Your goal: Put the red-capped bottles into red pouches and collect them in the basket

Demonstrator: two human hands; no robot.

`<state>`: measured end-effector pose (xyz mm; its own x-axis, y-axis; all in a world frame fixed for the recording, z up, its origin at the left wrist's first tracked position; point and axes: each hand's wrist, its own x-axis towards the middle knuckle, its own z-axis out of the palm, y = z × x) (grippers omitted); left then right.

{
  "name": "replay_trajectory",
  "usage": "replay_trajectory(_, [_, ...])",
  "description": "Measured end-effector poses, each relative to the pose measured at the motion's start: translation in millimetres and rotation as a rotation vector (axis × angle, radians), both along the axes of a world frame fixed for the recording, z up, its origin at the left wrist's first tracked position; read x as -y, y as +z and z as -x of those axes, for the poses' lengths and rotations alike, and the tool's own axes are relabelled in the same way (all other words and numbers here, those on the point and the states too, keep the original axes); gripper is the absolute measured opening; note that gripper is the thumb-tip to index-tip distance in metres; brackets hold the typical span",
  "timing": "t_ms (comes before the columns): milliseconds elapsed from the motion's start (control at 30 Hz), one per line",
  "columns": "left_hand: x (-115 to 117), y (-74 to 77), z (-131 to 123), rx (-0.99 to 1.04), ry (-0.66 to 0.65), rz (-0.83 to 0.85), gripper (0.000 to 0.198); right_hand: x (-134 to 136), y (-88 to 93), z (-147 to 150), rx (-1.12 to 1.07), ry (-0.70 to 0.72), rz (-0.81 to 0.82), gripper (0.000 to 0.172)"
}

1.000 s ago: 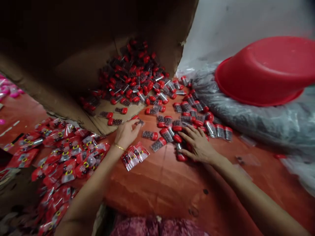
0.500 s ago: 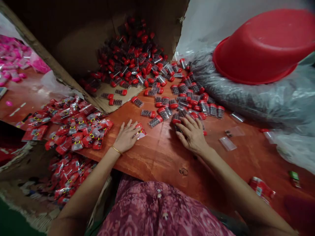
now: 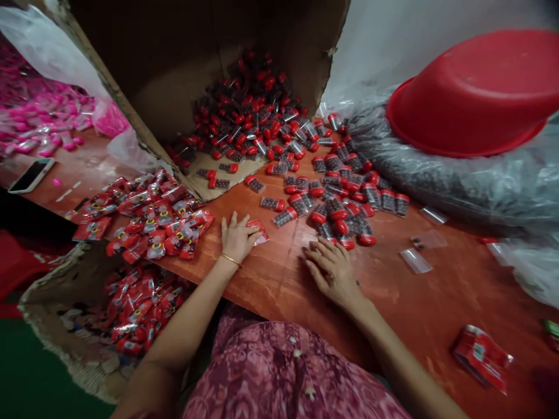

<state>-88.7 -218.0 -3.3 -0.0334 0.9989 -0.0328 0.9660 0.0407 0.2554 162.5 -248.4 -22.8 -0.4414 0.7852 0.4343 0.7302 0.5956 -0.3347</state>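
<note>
My left hand [image 3: 236,238], with a gold bangle [image 3: 229,259] on the wrist, lies palm down with its fingertips on a small red sachet [image 3: 258,231]. It does not visibly grip the sachet. My right hand [image 3: 332,272] rests open on the orange-red table [image 3: 279,279], just below a scatter of small clear bottles with red caps [image 3: 336,203]. Dark round contents fill these bottles. More of them spill in a heap from a tilted cardboard box [image 3: 174,70].
Filled red sachets [image 3: 161,230] lie left of my hands, with more in a sack [image 3: 135,308] below the table edge. A red basin [image 3: 471,96] rests tilted on a plastic bag of dark contents [image 3: 428,163]. A phone [image 3: 31,174] and pink packets [image 3: 43,110] lie far left.
My right hand has drawn back from the bottles onto the bare table. My left hand stays on the sachet. The view has shifted, showing more of the table's left and lower right.
</note>
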Motion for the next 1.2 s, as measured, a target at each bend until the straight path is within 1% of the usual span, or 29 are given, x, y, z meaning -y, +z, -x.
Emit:
replay_trajectory(100, [0,-2.8,-1,0.014,0.024,-0.027,0.025,0,-0.4,7,-0.010,0.024,-0.010,0.021])
replay_trajectory(200, [-1,-4.1,-4,0.028,0.047,-0.048,0.024,-1,3.0,13,-0.023,0.047,0.008,0.022])
replay_trajectory(333, [-2,-3.4,-7,0.052,0.081,-0.077,0.023,0,12.8,19,-0.052,0.056,0.062,0.022])
replay_trajectory(400, [-2,-0.5,-7,0.069,0.089,-0.110,0.022,0,20.0,22,-0.104,0.043,0.094,0.023])
replay_trajectory(467, [0,5.6,-8,0.103,0.109,-0.163,0.022,-2,27.5,29,-0.199,0.013,0.172,0.025])
replay_trajectory(500, [1,9.7,-10,0.123,0.121,-0.197,0.022,-3,30.8,34,-0.265,-0.009,0.237,0.027])
replay_trajectory(600, [7,22.9,-18,0.176,0.111,-0.303,0.023,-13,35.8,56,-0.517,-0.057,0.510,0.035])
replay_trajectory(633, [9,26.2,-22,0.197,0.089,-0.338,0.022,-17,35.5,65,-0.615,-0.048,0.603,0.037])
replay_trajectory(700, [12,29.2,-29,0.260,0.036,-0.403,0.020,-25,32.7,82,-0.812,0.012,0.747,0.040])
replay_trajectory(767, [14,28.1,-34,0.366,0.026,-0.471,0.019,-30,28.7,93,-0.964,0.032,0.806,0.040])
replay_trajectory(800, [16,26.6,-36,0.438,0.058,-0.499,0.021,-31,27.0,95,-1.005,0.015,0.797,0.040])
replay_trajectory(833, [18,25.1,-37,0.524,0.120,-0.513,0.026,-31,25.9,96,-1.018,-0.012,0.764,0.041])
replay_trajectory(867, [21,23.9,-38,0.630,0.196,-0.493,0.034,-30,25.2,95,-1.008,-0.044,0.713,0.042])
replay_trajectory(900, [25,23.3,-38,0.757,0.265,-0.418,0.041,-28,25.0,92,-0.984,-0.074,0.650,0.042])
replay_trajectory(933, [29,23.3,-40,0.897,0.318,-0.284,0.048,-26,25.1,89,-0.953,-0.101,0.587,0.042])
replay_trajectory(1000, [38,25.1,-45,1.165,0.387,0.047,0.054,-22,25.2,82,-0.891,-0.143,0.479,0.042])
replay_trajectory(1033, [43,26.4,-49,1.272,0.411,0.169,0.054,-19,24.7,79,-0.862,-0.152,0.438,0.041])
replay_trajectory(1067, [46,27.7,-54,1.360,0.439,0.227,0.053,-17,23.8,77,-0.835,-0.152,0.407,0.041])
replay_trajectory(1100, [49,28.6,-58,1.428,0.477,0.222,0.051,-15,22.3,76,-0.813,-0.146,0.385,0.039])
replay_trajectory(1200, [49,28.9,-69,1.539,0.558,0.111,0.047,-7,16.6,79,-0.776,-0.105,0.366,0.031])
